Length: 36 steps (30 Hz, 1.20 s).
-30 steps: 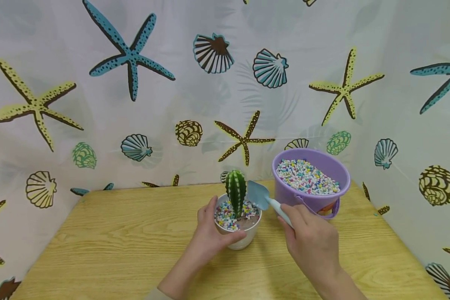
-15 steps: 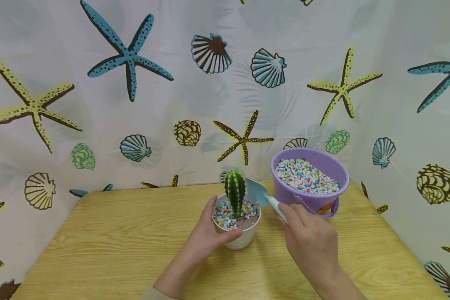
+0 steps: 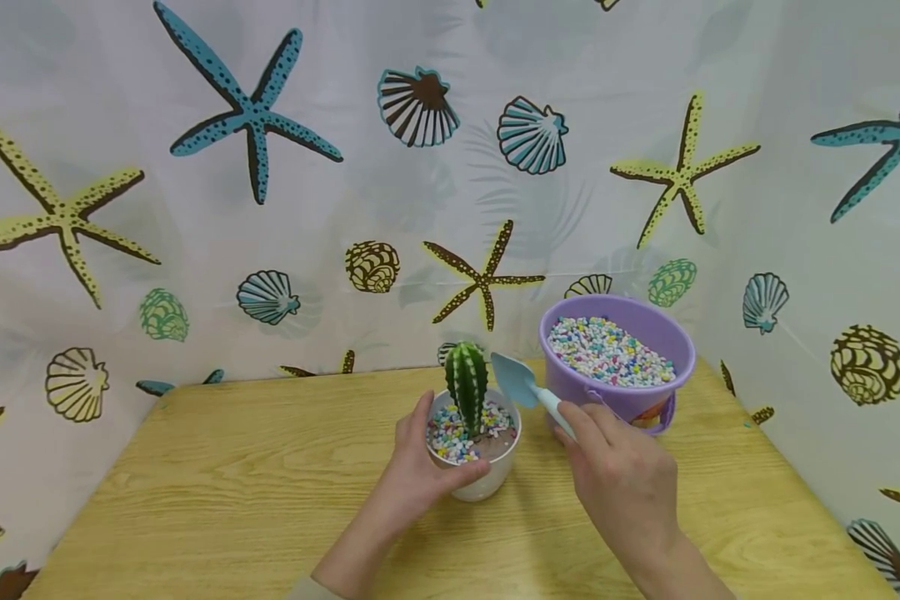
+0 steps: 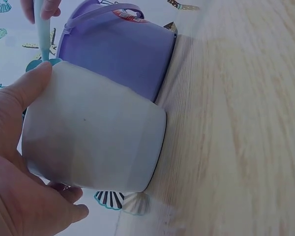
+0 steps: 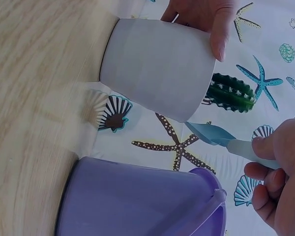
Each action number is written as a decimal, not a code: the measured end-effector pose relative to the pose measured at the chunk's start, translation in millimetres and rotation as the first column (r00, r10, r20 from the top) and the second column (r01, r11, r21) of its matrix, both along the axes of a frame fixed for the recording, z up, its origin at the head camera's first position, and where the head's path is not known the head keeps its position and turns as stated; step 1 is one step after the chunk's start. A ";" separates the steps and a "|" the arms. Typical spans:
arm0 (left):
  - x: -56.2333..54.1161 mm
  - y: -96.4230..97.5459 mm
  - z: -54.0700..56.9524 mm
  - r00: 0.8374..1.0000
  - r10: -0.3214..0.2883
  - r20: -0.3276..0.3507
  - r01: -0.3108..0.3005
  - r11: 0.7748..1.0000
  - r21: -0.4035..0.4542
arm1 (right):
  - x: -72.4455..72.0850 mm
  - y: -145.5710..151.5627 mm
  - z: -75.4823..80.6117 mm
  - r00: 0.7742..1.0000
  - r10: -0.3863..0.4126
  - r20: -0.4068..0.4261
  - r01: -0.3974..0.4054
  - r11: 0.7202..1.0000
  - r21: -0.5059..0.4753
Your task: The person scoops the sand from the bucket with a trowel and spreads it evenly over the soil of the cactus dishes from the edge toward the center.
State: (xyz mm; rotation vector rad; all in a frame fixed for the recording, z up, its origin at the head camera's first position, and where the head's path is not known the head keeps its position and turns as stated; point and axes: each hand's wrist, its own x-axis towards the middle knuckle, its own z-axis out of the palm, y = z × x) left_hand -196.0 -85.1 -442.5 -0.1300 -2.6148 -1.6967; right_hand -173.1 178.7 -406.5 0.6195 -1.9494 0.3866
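Note:
A white flower pot stands on the table, holding a green cactus. Colourful pebbles cover much of its top, with bare brown soil at the front right. My left hand grips the pot, thumb along the near rim and fingers at the far left side. In my right hand is the handle of a light-blue toy shovel. Its blade is over the pot's right rim, beside the cactus. The right wrist view shows the blade tip close to the rim.
Just right of the pot stands a purple bucket, largely filled with the same small pebbles, its handle hanging down in front. A wooden table lies beneath. Behind and at the sides hangs a curtain printed with starfish and shells.
The shovel blade has lifted slightly and turned at the pot's right rim. My left hand keeps its hold on the pot, and the head view has shifted a little.

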 end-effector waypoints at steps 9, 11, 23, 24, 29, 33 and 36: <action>-8.2 -1.7 -3.8 1.000 0.004 -0.020 -0.004 1.000 -0.013 | 2.8 6.5 3.5 0.995 -0.038 0.088 0.038 0.999 0.007; -11.3 -2.5 -4.7 0.999 -0.006 -0.034 0.006 1.000 0.001 | 3.1 8.2 4.4 0.994 -0.047 0.102 0.047 0.999 0.002; -19.4 -4.0 -4.1 0.997 -0.045 -0.065 0.047 0.999 0.022 | 1.7 17.1 16.6 0.993 -0.055 0.103 0.060 0.997 -0.045; -19.8 -3.5 -3.7 0.997 -0.046 -0.066 0.047 0.999 0.019 | 1.4 18.3 18.2 0.993 -0.058 0.100 0.063 0.997 -0.045; -21.4 -3.1 -5.1 0.997 -0.043 -0.069 0.044 0.999 0.008 | -0.3 25.7 27.7 0.995 -0.064 0.081 0.069 0.996 -0.053; -22.2 -3.3 -7.3 0.997 -0.043 -0.067 0.044 0.999 0.012 | -2.2 36.3 38.3 0.993 -0.074 0.089 0.081 0.994 -0.072; -22.8 -3.2 -8.0 0.997 -0.043 -0.063 0.044 0.999 0.011 | -4.1 45.9 46.3 0.992 -0.084 0.097 0.093 0.992 -0.085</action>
